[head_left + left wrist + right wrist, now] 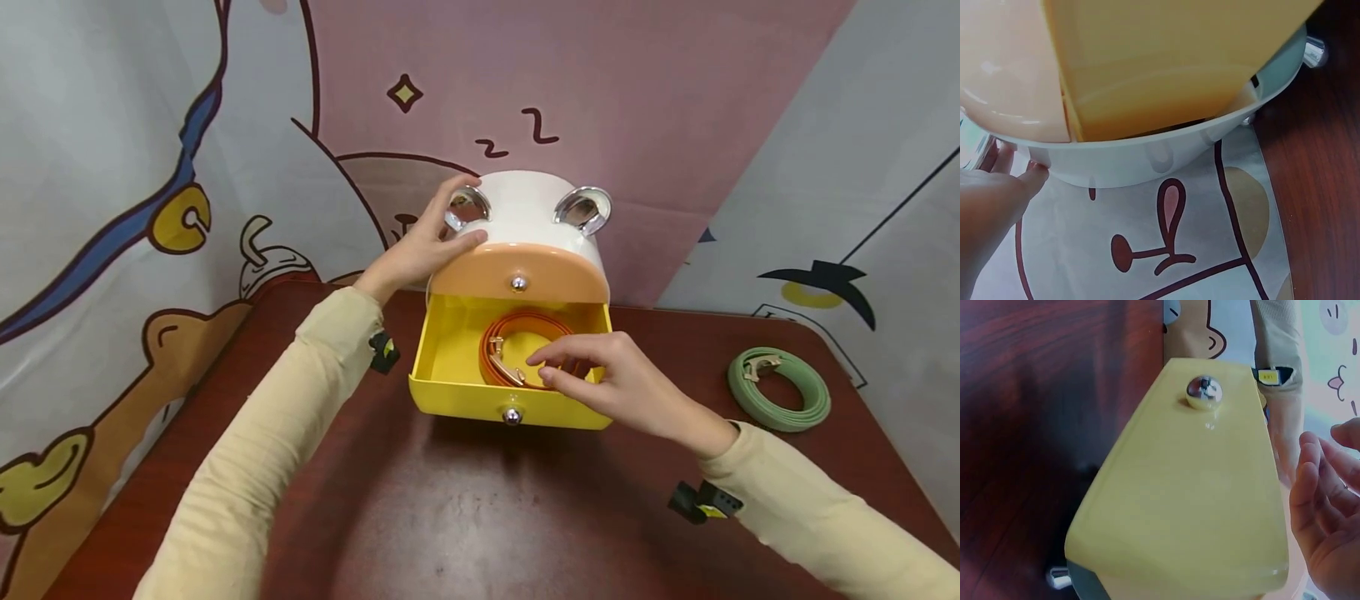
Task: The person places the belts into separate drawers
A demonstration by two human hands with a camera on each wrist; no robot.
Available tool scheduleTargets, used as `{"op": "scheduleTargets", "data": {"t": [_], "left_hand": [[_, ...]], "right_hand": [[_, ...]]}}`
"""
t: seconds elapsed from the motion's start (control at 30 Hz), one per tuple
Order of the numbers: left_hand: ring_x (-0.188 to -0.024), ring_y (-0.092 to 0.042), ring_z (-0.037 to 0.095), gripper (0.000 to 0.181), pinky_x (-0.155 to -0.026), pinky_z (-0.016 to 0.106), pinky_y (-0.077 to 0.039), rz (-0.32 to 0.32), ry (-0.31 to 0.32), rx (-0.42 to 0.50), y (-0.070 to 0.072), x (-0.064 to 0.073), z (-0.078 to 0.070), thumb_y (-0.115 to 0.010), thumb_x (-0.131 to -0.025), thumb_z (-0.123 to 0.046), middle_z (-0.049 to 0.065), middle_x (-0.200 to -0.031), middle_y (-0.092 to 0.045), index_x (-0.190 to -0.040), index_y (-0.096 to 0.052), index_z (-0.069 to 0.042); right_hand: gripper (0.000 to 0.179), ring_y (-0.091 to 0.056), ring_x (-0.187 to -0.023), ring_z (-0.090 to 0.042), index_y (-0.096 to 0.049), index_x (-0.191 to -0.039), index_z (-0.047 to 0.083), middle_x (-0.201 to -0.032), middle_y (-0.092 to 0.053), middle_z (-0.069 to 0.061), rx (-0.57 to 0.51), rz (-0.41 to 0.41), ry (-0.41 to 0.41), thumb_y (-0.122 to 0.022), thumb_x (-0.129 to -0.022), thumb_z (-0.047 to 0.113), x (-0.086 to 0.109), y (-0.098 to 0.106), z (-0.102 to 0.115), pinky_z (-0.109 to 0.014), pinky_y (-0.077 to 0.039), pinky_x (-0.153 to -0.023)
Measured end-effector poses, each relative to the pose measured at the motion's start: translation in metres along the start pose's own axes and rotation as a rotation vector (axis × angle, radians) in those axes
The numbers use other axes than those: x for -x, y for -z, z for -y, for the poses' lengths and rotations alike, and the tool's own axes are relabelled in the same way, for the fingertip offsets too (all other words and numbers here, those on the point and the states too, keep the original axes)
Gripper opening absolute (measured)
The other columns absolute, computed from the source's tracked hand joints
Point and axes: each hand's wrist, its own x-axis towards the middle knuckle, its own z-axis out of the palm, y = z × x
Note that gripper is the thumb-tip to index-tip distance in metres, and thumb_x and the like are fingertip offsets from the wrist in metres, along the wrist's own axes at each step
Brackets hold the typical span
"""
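A small white storage box [525, 204] with shiny silver ears stands on the table. My left hand [420, 246] holds it around the left ear [468, 207], thumb on the white front. The left wrist view shows the fingers [1036, 176] at the box's side. The upper drawer [555, 271], orange with a silver knob, is closed; the yellow lower drawer [465, 398] is pulled out. Inside it lies a coiled orange belt [491, 358] with a gold buckle. Over the drawer's right part, my right hand [622, 379] hovers with loosely bent fingers, holding nothing and hiding part of the belt.
A coiled green belt [802, 400] lies on the dark red-brown table [465, 517] at the right. Behind the box hangs a printed cartoon cloth [637, 92], reaching down both sides of the table.
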Motion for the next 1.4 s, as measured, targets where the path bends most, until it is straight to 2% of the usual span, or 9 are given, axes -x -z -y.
{"op": "scheduleTargets", "data": {"t": [0.13, 0.27, 0.5, 0.63, 0.73, 0.8, 1.0, 1.2, 1.4], "left_hand": [[-0.071, -0.048, 0.026, 0.065, -0.067, 0.032, -0.046, 0.027, 0.024, 0.015, 0.002, 0.002, -0.001, -0.062, -0.096, -0.022, 0.007, -0.134, -0.035, -0.147, -0.022, -0.027], [-0.072, -0.049, 0.027, 0.066, -0.067, 0.033, -0.047, 0.039, 0.041, 0.022, 0.003, 0.003, -0.002, -0.062, -0.096, -0.023, 0.006, -0.132, -0.036, -0.148, -0.021, -0.027], [-0.071, -0.049, 0.026, 0.069, -0.065, 0.031, -0.046, 0.048, 0.07, 0.035, 0.003, 0.005, -0.004, -0.061, -0.096, -0.022, 0.008, -0.14, -0.03, -0.15, -0.018, -0.026], [-0.07, -0.047, 0.025, 0.068, -0.066, 0.03, -0.044, 0.055, 0.083, 0.034, 0.003, 0.01, -0.021, -0.059, -0.097, -0.017, 0.011, -0.143, -0.026, -0.151, -0.017, -0.02], [-0.071, -0.047, 0.024, 0.067, -0.066, 0.029, -0.045, 0.064, 0.094, 0.039, 0.004, 0.015, -0.035, -0.058, -0.097, -0.014, 0.014, -0.141, -0.028, -0.15, -0.017, -0.017], [-0.07, -0.047, 0.023, 0.066, -0.066, 0.029, -0.044, 0.07, 0.096, 0.04, 0.005, 0.017, -0.039, -0.058, -0.097, -0.014, 0.016, -0.139, -0.03, -0.15, -0.017, -0.017], [-0.069, -0.045, 0.022, 0.066, -0.065, 0.029, -0.043, 0.074, 0.092, 0.042, 0.007, 0.017, -0.04, -0.057, -0.097, -0.014, 0.015, -0.141, -0.028, -0.15, -0.017, -0.017], [-0.068, -0.045, 0.023, 0.066, -0.065, 0.028, -0.043, 0.073, 0.088, 0.041, 0.007, 0.016, -0.04, -0.057, -0.097, -0.013, 0.013, -0.145, -0.024, -0.15, -0.017, -0.017], [-0.072, -0.045, 0.024, 0.067, -0.068, 0.029, -0.043, 0.071, 0.083, 0.033, 0.005, 0.014, -0.039, -0.058, -0.097, -0.013, 0.012, -0.149, -0.019, -0.15, -0.017, -0.014]], "right_hand": [[0.022, -0.056, -0.06, -0.006, -0.071, -0.104, 0.008, -0.077, -0.067, 0.006, -0.062, 0.033, 0.015, -0.069, -0.085, -0.004, 0.003, -0.006, 0.005, -0.023, -0.048, -0.053], [0.023, -0.056, -0.056, -0.004, -0.07, -0.104, 0.007, -0.073, -0.064, 0.01, -0.118, 0.061, 0.021, -0.069, -0.085, -0.006, 0.007, -0.013, 0.009, -0.023, -0.047, -0.049], [0.024, -0.06, -0.058, -0.002, -0.068, -0.107, 0.005, -0.078, -0.067, 0.006, -0.157, 0.093, 0.057, -0.067, -0.086, -0.007, 0.014, -0.024, 0.009, -0.021, -0.049, -0.052], [0.022, -0.062, -0.059, -0.004, -0.068, -0.107, 0.004, -0.082, -0.069, 0.003, -0.182, 0.084, 0.061, -0.066, -0.087, -0.006, 0.015, -0.029, 0.007, -0.022, -0.051, -0.053], [0.022, -0.063, -0.061, -0.004, -0.069, -0.106, 0.003, -0.085, -0.07, 0.001, -0.178, 0.066, 0.066, -0.067, -0.087, -0.006, 0.016, -0.033, 0.006, -0.022, -0.051, -0.054], [0.022, -0.064, -0.061, -0.004, -0.069, -0.105, 0.003, -0.087, -0.071, -0.001, -0.173, 0.054, 0.071, -0.068, -0.085, -0.007, 0.017, -0.036, 0.005, -0.022, -0.051, -0.054], [0.023, -0.064, -0.061, -0.004, -0.068, -0.106, 0.001, -0.089, -0.071, -0.006, -0.158, 0.026, 0.099, -0.071, -0.084, -0.004, 0.019, -0.045, 0.003, -0.019, -0.05, -0.053], [0.027, -0.064, -0.06, -0.004, -0.066, -0.106, -0.002, -0.088, -0.07, -0.01, -0.141, -0.039, 0.142, -0.07, -0.081, -0.011, 0.022, -0.058, -0.002, -0.018, -0.05, -0.054], [0.026, -0.062, -0.063, -0.003, -0.068, -0.101, 0.0, -0.081, -0.069, -0.003, -0.019, -0.115, 0.121, -0.071, -0.077, -0.01, 0.023, -0.069, -0.007, -0.015, -0.049, -0.053]]}}
